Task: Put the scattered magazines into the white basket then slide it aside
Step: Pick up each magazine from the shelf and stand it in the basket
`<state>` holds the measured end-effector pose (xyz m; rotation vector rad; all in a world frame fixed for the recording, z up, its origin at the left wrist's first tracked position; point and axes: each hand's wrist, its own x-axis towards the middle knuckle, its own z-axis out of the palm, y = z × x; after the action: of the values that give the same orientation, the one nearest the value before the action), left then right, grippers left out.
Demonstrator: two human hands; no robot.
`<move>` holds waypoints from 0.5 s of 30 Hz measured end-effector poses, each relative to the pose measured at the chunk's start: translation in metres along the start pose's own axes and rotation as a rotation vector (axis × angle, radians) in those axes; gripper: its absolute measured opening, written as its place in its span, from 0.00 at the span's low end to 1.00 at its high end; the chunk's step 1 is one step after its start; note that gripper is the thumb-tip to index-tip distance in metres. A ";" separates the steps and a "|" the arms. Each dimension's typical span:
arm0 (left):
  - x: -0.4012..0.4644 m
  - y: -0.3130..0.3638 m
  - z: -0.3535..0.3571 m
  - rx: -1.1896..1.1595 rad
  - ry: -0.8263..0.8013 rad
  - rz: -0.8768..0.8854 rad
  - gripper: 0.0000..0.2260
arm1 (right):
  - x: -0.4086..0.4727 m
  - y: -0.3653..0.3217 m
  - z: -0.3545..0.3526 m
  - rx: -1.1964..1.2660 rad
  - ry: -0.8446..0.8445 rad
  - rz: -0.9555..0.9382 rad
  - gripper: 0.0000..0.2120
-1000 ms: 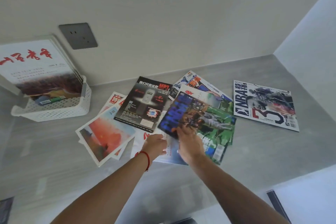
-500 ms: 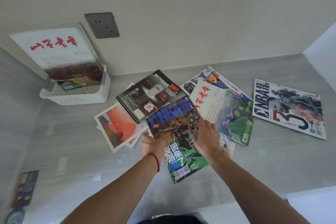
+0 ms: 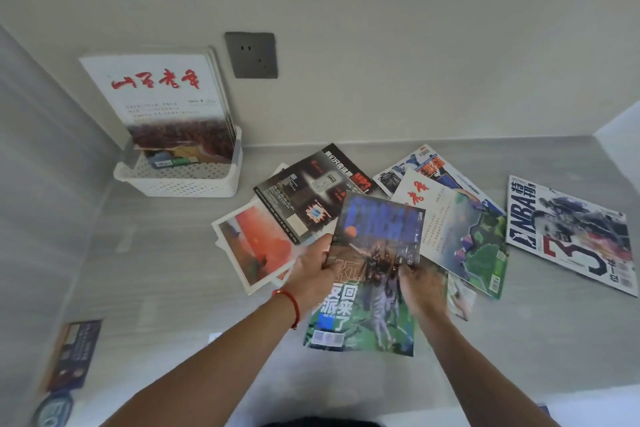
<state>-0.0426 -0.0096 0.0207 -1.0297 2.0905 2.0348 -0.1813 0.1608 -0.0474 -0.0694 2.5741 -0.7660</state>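
A blue-and-green basketball magazine (image 3: 377, 239) is lifted off the pile. My left hand (image 3: 311, 274) grips its left edge and my right hand (image 3: 420, 288) grips its right side. Under it lie a black MP3 magazine (image 3: 304, 191), a red-picture magazine (image 3: 254, 246), a white-and-green magazine (image 3: 464, 239) and a blue one (image 3: 429, 163). An NBA magazine (image 3: 568, 236) lies apart at the right. The white basket (image 3: 183, 180) stands at the back left against the wall, with several magazines (image 3: 162, 97) upright in it.
A grey wall socket (image 3: 251, 55) sits on the wall right of the basket. A dark leaflet (image 3: 71, 355) lies near the front left edge of the grey tabletop (image 3: 166, 270). A white wall (image 3: 620, 121) bounds the table at the right.
The basketball magazine has been pulled out of the pile, turned upright and lifted by both hands. The view has swung left, so the basket appears nearer the middle.
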 end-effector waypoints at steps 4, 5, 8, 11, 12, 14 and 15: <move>0.003 0.005 -0.076 -0.004 0.077 0.086 0.27 | -0.019 -0.046 0.004 0.278 -0.160 -0.027 0.05; 0.004 0.004 -0.097 -0.014 0.103 0.109 0.26 | -0.023 -0.060 0.007 0.310 -0.175 -0.058 0.04; 0.003 0.003 -0.164 -0.047 0.196 0.152 0.22 | -0.034 -0.113 0.013 0.252 -0.209 -0.288 0.05; 0.001 0.008 -0.238 -0.138 0.279 0.180 0.16 | -0.045 -0.186 0.020 0.194 -0.178 -0.515 0.08; 0.001 0.011 -0.261 -0.159 0.306 0.198 0.15 | -0.049 -0.213 0.024 0.173 -0.156 -0.562 0.09; 0.003 0.023 -0.303 -0.180 0.355 0.242 0.17 | -0.055 -0.264 0.034 0.163 -0.141 -0.614 0.12; 0.003 0.030 -0.324 -0.179 0.390 0.271 0.17 | -0.058 -0.288 0.041 0.168 -0.134 -0.634 0.14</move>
<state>0.0715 -0.3061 0.0885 -1.3297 2.3791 2.3436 -0.1345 -0.0933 0.0984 -0.8821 2.3501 -1.1458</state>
